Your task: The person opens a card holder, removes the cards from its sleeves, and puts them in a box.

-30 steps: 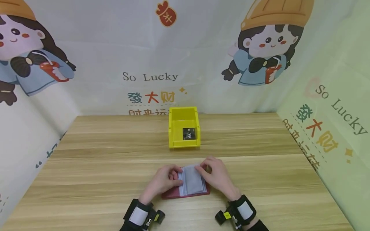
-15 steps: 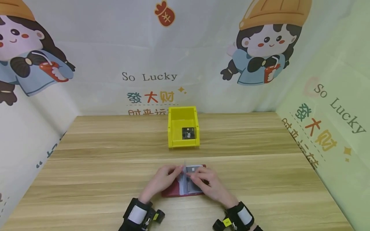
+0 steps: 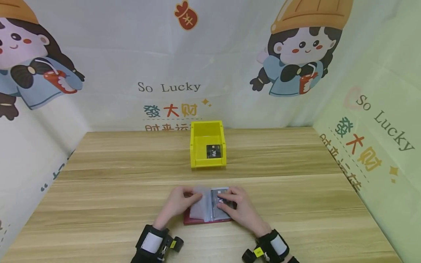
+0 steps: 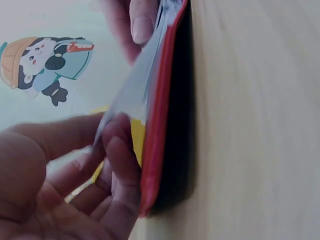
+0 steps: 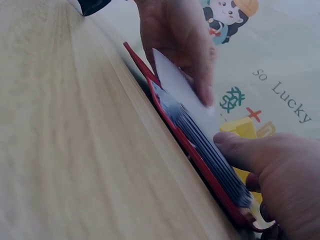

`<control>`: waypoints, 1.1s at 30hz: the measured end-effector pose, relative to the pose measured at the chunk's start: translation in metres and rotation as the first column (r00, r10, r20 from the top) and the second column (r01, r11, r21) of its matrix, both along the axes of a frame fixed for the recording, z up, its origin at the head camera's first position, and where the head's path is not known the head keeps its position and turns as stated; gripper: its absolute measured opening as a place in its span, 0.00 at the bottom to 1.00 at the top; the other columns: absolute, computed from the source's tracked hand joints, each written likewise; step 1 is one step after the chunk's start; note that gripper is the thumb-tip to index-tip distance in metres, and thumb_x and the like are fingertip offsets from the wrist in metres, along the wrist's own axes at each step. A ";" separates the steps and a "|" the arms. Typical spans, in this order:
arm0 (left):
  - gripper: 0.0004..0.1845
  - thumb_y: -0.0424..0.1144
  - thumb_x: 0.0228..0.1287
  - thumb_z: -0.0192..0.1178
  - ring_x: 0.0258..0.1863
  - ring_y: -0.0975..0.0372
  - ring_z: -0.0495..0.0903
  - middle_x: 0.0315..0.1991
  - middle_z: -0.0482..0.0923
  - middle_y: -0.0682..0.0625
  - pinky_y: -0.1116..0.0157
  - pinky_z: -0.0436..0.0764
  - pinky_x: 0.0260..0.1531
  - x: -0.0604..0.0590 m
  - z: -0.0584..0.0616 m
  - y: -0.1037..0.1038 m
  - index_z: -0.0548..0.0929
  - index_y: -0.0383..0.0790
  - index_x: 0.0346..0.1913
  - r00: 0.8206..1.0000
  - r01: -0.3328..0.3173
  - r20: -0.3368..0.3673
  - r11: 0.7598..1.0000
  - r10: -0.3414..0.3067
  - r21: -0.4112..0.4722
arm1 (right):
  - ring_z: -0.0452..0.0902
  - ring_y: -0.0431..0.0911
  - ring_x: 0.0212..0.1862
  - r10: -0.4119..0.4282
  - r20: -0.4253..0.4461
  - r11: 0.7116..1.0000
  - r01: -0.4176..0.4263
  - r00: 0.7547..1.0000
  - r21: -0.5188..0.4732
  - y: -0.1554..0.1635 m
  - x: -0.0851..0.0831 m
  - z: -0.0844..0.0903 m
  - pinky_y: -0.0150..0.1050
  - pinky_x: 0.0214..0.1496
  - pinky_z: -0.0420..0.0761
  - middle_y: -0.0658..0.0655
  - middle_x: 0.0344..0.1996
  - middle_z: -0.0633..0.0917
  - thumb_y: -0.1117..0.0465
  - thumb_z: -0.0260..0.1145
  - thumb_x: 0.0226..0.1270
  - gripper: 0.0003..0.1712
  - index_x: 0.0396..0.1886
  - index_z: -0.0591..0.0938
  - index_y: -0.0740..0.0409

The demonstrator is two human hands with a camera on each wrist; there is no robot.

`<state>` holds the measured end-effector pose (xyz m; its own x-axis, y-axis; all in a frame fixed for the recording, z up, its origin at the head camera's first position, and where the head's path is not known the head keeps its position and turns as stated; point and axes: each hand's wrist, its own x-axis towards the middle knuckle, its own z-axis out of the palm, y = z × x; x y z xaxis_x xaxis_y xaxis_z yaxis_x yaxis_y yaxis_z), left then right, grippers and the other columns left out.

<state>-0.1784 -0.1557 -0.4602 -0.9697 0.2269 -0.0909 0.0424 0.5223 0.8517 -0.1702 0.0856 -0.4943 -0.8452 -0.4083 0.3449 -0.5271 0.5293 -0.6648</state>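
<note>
While a red card holder (image 3: 186, 218) lies unfolded on the wood-grain table (image 3: 115, 197), close to the person and between the two hands, the left hand (image 3: 177, 202) pinches a translucent plastic sleeve (image 3: 198, 208) of it between thumb and forefinger. That sleeve leans over to the left side of the spread, covering most of the red cover there, and the left wrist view shows it lifted at an angle from the cover. On the right-hand page, a dark card (image 3: 221, 200) with pale lettering, partly hidden by fingers, sits under clear plastic. The right hand (image 3: 242, 209) lies over this page, its thumb and forefinger a little apart with the lettering showing between them; I cannot tell whether they press down. Seen from the right wrist, several sleeves are stacked in layers inside the cover, with the right thumb beside their edges. Beyond the holder, apart from it, a yellow plastic bin (image 3: 208, 163) stands near the back edge of the table; inside lies a black card marked "Vip" (image 3: 213, 151), toward the right wall. Behind the bin hangs a pale backdrop (image 3: 230, 65) printed with "So Lucky", Chinese characters and cartoon figures in orange hats. Each wrist wears a black strap (image 3: 152, 242) carrying a small camera (image 3: 178, 244).
</note>
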 end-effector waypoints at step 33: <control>0.11 0.32 0.61 0.68 0.27 0.64 0.73 0.28 0.79 0.48 0.71 0.71 0.26 0.010 0.011 0.050 0.85 0.29 0.45 0.983 -0.089 -0.174 0.970 0.050 -0.227 | 0.68 0.40 0.39 -0.171 0.083 0.980 0.160 0.982 0.122 0.018 -0.006 0.001 0.48 0.57 0.64 0.50 0.38 0.88 0.49 0.78 0.55 0.32 0.59 0.84 0.57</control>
